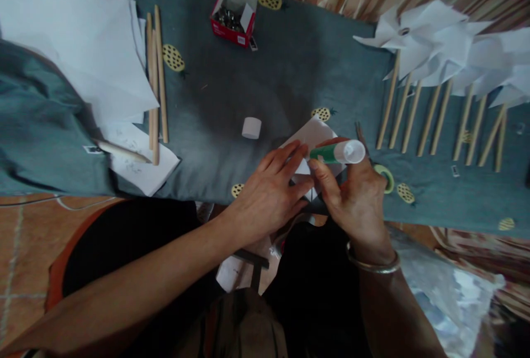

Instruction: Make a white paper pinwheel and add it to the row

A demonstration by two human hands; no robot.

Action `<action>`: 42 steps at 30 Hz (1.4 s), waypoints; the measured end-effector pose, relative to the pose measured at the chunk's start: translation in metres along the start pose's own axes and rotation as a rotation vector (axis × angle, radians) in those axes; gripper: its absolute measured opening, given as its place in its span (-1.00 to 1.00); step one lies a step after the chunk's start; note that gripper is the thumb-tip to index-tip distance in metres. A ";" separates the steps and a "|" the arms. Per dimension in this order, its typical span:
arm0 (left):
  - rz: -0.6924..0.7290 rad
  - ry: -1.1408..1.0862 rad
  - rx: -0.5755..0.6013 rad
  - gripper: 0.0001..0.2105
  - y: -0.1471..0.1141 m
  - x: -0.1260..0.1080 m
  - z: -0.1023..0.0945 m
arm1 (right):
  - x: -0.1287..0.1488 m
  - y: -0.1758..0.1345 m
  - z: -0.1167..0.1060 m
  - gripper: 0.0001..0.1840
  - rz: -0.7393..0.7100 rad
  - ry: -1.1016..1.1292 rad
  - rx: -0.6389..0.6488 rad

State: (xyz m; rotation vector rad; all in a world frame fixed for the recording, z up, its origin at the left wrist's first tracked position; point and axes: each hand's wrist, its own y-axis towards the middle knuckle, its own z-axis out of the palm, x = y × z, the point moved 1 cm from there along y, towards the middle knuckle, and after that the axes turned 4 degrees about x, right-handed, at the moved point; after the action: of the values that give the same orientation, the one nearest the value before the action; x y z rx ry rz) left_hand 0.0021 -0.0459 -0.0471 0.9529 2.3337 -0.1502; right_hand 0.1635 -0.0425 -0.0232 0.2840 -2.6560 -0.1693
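Note:
My right hand (356, 198) is closed around a green and white glue stick (326, 153), tilted with its far end down at the paper. Under both hands lies a white paper piece (305, 132) at the table's front edge, partly covered by my fingers. My left hand (274, 189) rests on its left side with the fingers stretched out, pressing it down. A white cap (251, 128) lies on the cloth just beyond my left hand. Scissors with a light green handle (385, 178) lie beside my right hand, partly hidden by it.
White paper pinwheels (443, 43) on wooden sticks lie at the right. A small open red box (232, 25) of metal pieces stands at the back. At the left are large paper sheets (91, 43), three wooden sticks (160, 82) and a pencil-like stick (122, 151) on smaller paper.

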 end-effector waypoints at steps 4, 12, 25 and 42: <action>0.006 -0.008 0.016 -0.70 0.000 0.000 -0.003 | -0.008 0.001 0.001 -0.71 0.112 0.090 -0.078; -0.009 0.013 0.046 -0.66 0.001 -0.003 -0.007 | -0.023 -0.001 -0.004 -0.89 0.508 1.353 -0.134; 0.023 0.050 0.023 -0.48 -0.001 0.001 -0.004 | -0.012 -0.010 -0.019 -0.67 0.780 2.064 0.018; -0.035 0.053 -0.313 -0.62 0.000 0.023 -0.039 | -0.006 -0.015 -0.022 -0.77 0.736 2.044 0.044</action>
State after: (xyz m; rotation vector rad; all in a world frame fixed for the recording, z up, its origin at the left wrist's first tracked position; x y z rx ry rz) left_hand -0.0294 -0.0197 -0.0288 0.7687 2.3330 0.2238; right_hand 0.1814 -0.0571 -0.0089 -0.3809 -0.5946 0.2946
